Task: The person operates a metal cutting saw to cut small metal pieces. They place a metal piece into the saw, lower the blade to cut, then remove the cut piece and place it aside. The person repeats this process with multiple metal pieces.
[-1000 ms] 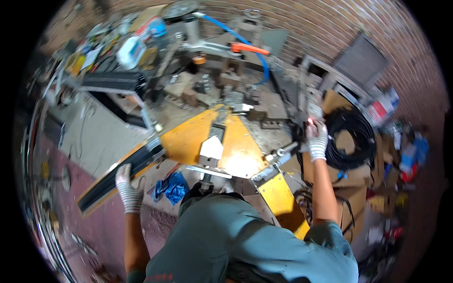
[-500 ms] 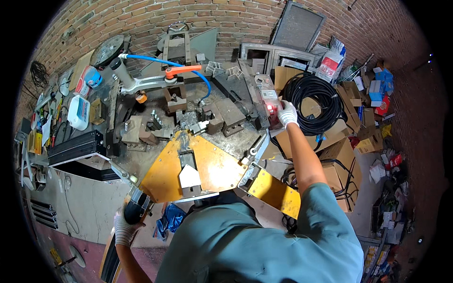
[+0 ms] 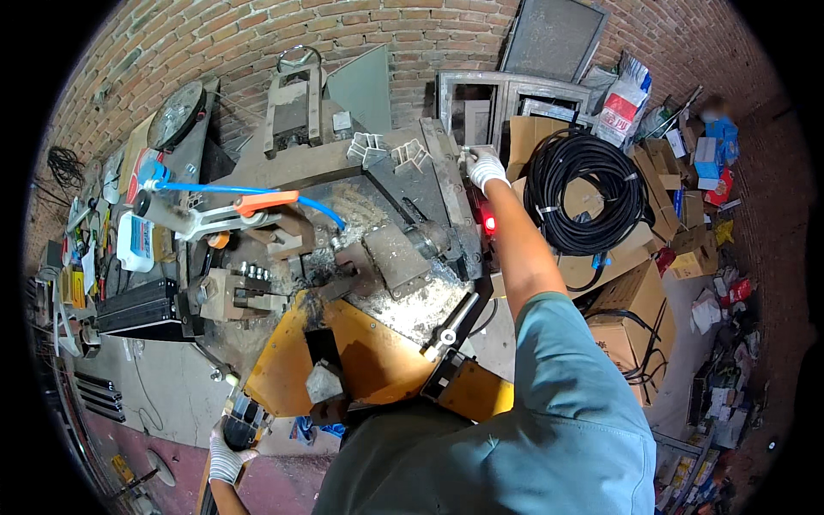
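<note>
I have my left fingers [image 3: 218, 436] curled around a black profile [image 3: 244, 427]; my right fingers [image 3: 479, 158] are at a control box [image 3: 466, 159], their grip I cannot tell from here. Below those glows a red light [image 3: 490, 224]; to their right, a cable coil [image 3: 539, 184].

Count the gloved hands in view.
2: the left hand at the dark bar, lower left; the right hand beyond the red light, near the black cable coil. Neither is hidden.
</note>
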Tool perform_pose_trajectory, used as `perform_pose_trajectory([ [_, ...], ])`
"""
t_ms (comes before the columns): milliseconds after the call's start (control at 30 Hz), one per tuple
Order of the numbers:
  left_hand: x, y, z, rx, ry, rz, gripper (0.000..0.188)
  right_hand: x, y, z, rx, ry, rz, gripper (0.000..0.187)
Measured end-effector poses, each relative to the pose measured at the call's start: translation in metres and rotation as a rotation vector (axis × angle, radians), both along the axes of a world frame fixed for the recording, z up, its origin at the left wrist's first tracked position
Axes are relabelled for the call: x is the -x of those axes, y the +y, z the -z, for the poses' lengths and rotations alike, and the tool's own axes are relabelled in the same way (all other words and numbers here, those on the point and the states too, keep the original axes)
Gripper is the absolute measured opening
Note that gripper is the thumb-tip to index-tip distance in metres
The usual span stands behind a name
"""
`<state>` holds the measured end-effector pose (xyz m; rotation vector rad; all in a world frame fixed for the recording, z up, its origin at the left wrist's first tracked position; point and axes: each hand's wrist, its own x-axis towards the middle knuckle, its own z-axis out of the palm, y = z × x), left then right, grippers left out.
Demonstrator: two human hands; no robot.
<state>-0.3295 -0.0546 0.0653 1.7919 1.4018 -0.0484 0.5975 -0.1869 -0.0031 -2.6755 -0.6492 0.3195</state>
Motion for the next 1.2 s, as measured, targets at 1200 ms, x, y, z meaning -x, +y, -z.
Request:
perform_pose_trajectory([
  [1200,0.005,0.033,0.005,-0.04,0.107,0.426,0.128,0.322,-0.319,-0.01,-0.271,-0.221,0.04,0.032],
])
